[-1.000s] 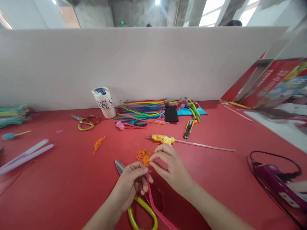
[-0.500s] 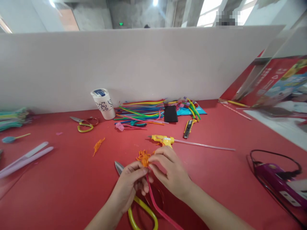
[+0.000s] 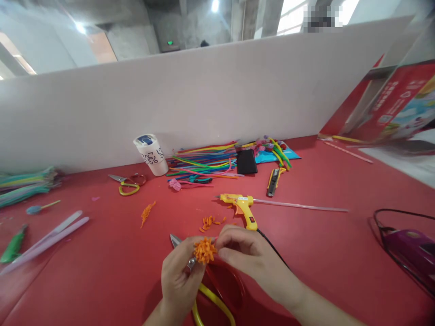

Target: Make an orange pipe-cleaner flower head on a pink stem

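My left hand point(image 3: 178, 278) is closed round a small orange fuzzy tuft point(image 3: 204, 250), held up near the camera. My right hand point(image 3: 248, 258) pinches at the same tuft from the right, fingers curled. Under my hands lie scissors with yellow and red handles point(image 3: 217, 299), their blade tip point(image 3: 175, 239) poking out to the left. Loose orange bits point(image 3: 210, 222) lie on the red table point(image 3: 102, 271) just beyond. A yellow glue gun point(image 3: 241, 206) rests behind my right hand, its black cord running toward me.
A white cup point(image 3: 151, 155), a pile of coloured pipe cleaners point(image 3: 204, 162), a black phone point(image 3: 246, 161) and a utility knife point(image 3: 274, 176) sit by the white partition point(image 3: 204, 90). Small scissors point(image 3: 127, 184) and an orange strip point(image 3: 147, 213) lie left. A purple power strip point(image 3: 411, 242) is at right.
Both hands drew back toward me and lifted the orange tuft off the table. The pink stem no longer shows below the hands. The view tilted and the glue gun came fully into sight.
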The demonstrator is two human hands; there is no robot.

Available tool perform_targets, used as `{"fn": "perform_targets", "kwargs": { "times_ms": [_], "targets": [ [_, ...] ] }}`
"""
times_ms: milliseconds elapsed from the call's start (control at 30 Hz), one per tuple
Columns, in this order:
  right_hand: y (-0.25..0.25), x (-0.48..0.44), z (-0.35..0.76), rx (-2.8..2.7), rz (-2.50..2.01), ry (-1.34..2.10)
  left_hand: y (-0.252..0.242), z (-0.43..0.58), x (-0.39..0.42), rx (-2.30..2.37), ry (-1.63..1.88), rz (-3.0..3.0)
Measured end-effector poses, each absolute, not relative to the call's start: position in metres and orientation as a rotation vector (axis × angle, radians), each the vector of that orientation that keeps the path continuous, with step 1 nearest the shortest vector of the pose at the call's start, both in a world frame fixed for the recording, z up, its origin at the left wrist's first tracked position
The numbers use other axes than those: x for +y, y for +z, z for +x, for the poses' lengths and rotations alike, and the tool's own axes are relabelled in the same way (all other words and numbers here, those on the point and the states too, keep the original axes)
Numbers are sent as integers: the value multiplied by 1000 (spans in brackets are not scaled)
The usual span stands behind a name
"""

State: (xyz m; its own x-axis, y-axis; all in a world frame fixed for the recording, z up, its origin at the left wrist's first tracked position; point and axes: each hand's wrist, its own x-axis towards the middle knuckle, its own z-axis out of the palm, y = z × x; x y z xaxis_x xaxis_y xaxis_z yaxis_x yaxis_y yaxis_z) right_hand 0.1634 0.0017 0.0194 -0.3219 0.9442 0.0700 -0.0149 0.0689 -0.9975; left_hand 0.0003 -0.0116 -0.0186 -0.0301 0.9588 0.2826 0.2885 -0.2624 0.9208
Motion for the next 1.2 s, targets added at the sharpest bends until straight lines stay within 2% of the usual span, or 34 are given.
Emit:
{"fn": "perform_targets", "kwargs": {
  "times_ms": [300,1200],
  "targets": [
    [16,1,158,-1356,-975,1484,-23,2,-10,1247,1474,1599],
    [19,-1,161,-1390,-964,1456,-20,4,-11,1253,1496,1603]
  ]
}}
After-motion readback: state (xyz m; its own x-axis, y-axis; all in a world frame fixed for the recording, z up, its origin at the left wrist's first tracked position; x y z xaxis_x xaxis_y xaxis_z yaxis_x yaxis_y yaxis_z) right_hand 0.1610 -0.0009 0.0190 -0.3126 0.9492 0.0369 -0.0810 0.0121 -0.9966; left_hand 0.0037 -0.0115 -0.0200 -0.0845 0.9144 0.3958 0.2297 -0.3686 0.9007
